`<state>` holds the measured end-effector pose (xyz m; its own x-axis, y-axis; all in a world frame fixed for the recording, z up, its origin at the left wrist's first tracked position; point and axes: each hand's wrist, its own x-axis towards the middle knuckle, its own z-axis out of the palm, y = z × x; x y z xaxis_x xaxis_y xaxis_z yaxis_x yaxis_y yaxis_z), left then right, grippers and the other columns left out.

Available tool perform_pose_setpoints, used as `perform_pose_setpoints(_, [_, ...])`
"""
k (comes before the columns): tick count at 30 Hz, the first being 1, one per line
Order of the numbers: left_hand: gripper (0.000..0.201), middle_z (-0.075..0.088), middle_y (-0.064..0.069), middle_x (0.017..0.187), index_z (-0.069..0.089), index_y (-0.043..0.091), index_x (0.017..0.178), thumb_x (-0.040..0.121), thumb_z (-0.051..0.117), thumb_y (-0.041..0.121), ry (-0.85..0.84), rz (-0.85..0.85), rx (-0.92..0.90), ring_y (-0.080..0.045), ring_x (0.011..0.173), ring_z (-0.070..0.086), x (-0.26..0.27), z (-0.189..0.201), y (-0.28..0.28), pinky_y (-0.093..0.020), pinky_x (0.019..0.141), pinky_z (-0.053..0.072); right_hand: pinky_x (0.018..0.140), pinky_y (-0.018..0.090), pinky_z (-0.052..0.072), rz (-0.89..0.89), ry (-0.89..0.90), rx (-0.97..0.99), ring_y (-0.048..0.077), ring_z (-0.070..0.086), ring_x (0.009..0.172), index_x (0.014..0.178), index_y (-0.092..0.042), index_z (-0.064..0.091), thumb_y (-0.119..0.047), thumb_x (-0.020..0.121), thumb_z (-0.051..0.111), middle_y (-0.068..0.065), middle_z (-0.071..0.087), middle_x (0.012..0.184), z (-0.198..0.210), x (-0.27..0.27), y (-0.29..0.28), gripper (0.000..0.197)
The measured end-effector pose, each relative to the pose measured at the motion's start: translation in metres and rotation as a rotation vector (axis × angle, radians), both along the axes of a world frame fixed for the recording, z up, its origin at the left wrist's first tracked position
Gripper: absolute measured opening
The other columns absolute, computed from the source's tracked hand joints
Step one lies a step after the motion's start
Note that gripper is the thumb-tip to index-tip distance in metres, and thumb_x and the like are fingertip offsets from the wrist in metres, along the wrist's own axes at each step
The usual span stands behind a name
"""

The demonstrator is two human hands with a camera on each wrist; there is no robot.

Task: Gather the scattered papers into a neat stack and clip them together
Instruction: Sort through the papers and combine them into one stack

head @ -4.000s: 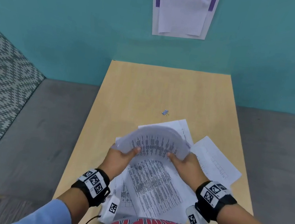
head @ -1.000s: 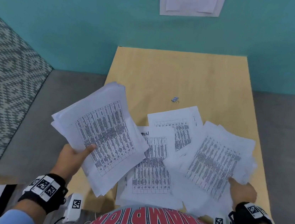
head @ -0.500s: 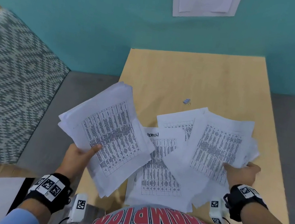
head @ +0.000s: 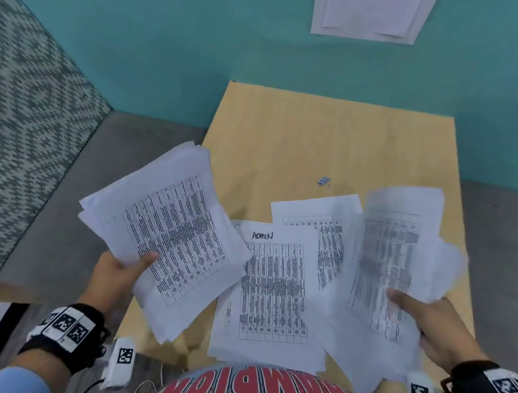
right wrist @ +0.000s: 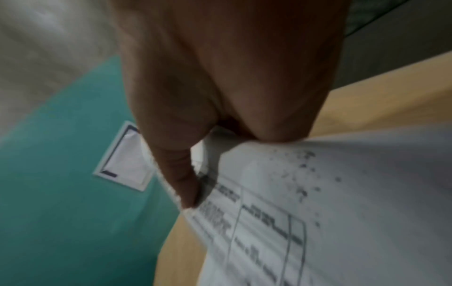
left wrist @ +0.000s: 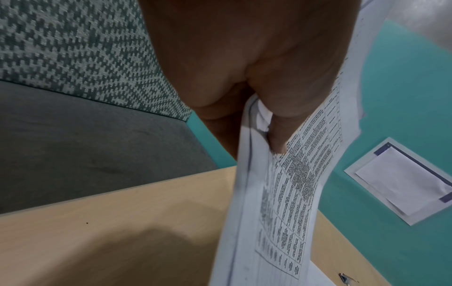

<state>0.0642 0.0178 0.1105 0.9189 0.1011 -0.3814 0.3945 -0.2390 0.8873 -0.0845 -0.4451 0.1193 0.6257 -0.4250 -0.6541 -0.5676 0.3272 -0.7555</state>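
Note:
My left hand (head: pixel 124 269) holds a loose bundle of printed sheets (head: pixel 165 233) above the table's left edge, thumb on top (left wrist: pixel 276 139). My right hand (head: pixel 416 308) grips a second bundle of printed papers (head: pixel 389 264), lifted and blurred, over the table's right side; its thumb presses on the top sheet (right wrist: pixel 186 185). Between them, a sheet marked "ADMIN" (head: pixel 272 289) and another printed sheet (head: pixel 317 216) lie flat on the wooden table (head: pixel 307 137). A small blue clip (head: pixel 323 181) lies on the bare wood beyond the papers.
The teal wall (head: pixel 204 42) stands behind the table, with a paper notice (head: pixel 371 11) stuck on it. A grey bench seat (head: pixel 70 206) with a patterned backrest (head: pixel 16 117) runs along the left. Bare wood lies on the far half of the table.
Since 4 s ago, the one pile between both hands has become two bundles, one in each hand. In the last second the right bundle rose off the table and tilted upright; the left one barely moved.

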Motion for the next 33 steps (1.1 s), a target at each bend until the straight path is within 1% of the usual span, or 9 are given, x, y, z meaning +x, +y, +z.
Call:
perform_pose_setpoints(2, [0.024,0.075,0.026,0.062,0.065,0.008,0.116,0.096,0.071,-0.003,-0.014,0.002,0.037,0.015,0.062,0.071,0.002,-0.002,0.009,-0.013,0.065,0.058,0.049,0.009,0.054,0.109,-0.062,0.132,0.001,0.073,0.051,0.094,-0.001,0.065,0.008,0.096,0.063,-0.003,0.075,0.056,0.016,0.01,0.014,0.009])
perform_pose_setpoints(5, [0.02,0.08,0.013,0.08,0.071,0.014,0.111,0.093,0.077,0.006,-0.023,-0.001,0.084,0.004,0.077,0.076,0.011,-0.013,0.036,-0.035,0.086,0.06,0.088,0.041,0.065,0.192,-0.156,0.331,0.037,0.073,0.118,0.137,-0.005,0.063,0.009,0.087,0.065,0.017,0.076,0.126,-0.006,0.026,0.02,0.051])
perform_pose_setpoints(8, [0.015,0.08,-0.011,0.113,0.075,0.022,0.099,0.089,0.084,0.017,-0.017,0.021,0.128,-0.027,0.106,0.076,0.016,-0.019,0.06,-0.056,0.104,0.056,0.094,0.053,0.061,0.188,-0.188,0.498,0.044,0.066,0.125,0.142,-0.003,0.058,0.009,0.088,0.058,0.024,0.069,0.136,-0.015,0.042,0.035,0.055])
perform_pose_setpoints(13, [0.051,0.081,-0.01,0.117,0.076,0.009,0.119,0.077,0.093,0.034,-0.016,0.051,0.149,-0.029,0.11,0.077,0.013,-0.025,0.087,-0.06,0.104,0.056,0.119,0.053,0.038,0.262,-0.066,0.396,0.035,0.064,0.129,0.133,-0.007,0.065,-0.009,0.085,0.082,0.013,0.074,0.13,-0.063,0.059,0.062,0.051])
perform_pose_setpoints(15, [0.049,0.082,-0.01,0.116,0.076,0.008,0.12,0.08,0.092,0.031,-0.008,0.041,0.159,-0.028,0.109,0.078,0.01,-0.026,0.092,-0.06,0.104,0.056,0.114,0.041,0.04,0.293,0.128,-0.012,0.027,0.065,0.112,0.122,-0.008,0.063,-0.018,0.086,0.084,0.007,0.073,0.112,-0.087,0.06,0.077,0.043])
perform_pose_setpoints(17, [0.043,0.082,-0.011,0.115,0.077,0.005,0.118,0.083,0.089,0.027,0.0,0.033,0.182,-0.027,0.108,0.077,0.008,-0.028,0.095,-0.06,0.105,0.056,0.107,0.041,0.051,0.407,0.287,-0.369,0.031,0.067,0.112,0.135,-0.003,0.058,-0.033,0.087,0.08,0.013,0.07,0.125,-0.118,0.058,0.09,0.061])
perform_pose_setpoints(22, [0.049,0.082,-0.011,0.114,0.077,0.007,0.118,0.079,0.093,0.033,0.015,0.036,0.192,-0.027,0.108,0.078,0.004,-0.031,0.101,-0.06,0.103,0.056,0.108,0.042,0.052,0.694,0.289,-0.773,0.035,0.06,0.119,0.14,0.001,0.056,-0.028,0.091,0.078,0.022,0.048,0.14,-0.149,0.054,0.12,0.061])
perform_pose_setpoints(31, [0.037,0.082,-0.01,0.112,0.077,0.007,0.116,0.085,0.088,0.022,0.014,0.043,0.192,-0.027,0.104,0.079,-0.001,-0.031,0.112,-0.058,0.101,0.058,0.051,0.03,0.048,0.553,0.179,-0.697,0.022,0.056,0.062,0.107,-0.006,0.058,-0.002,0.094,0.066,0.009,0.059,0.083,-0.151,0.043,0.123,0.016])
perform_pose_setpoints(33, [0.038,0.082,-0.01,0.113,0.076,0.008,0.118,0.085,0.088,0.022,0.012,0.041,0.186,-0.027,0.105,0.079,0.0,-0.031,0.112,-0.057,0.102,0.058,0.046,0.027,0.045,0.48,0.143,-0.585,0.021,0.055,0.058,0.11,-0.013,0.051,-0.001,0.092,0.068,0.008,0.06,0.08,-0.145,0.04,0.123,0.027])
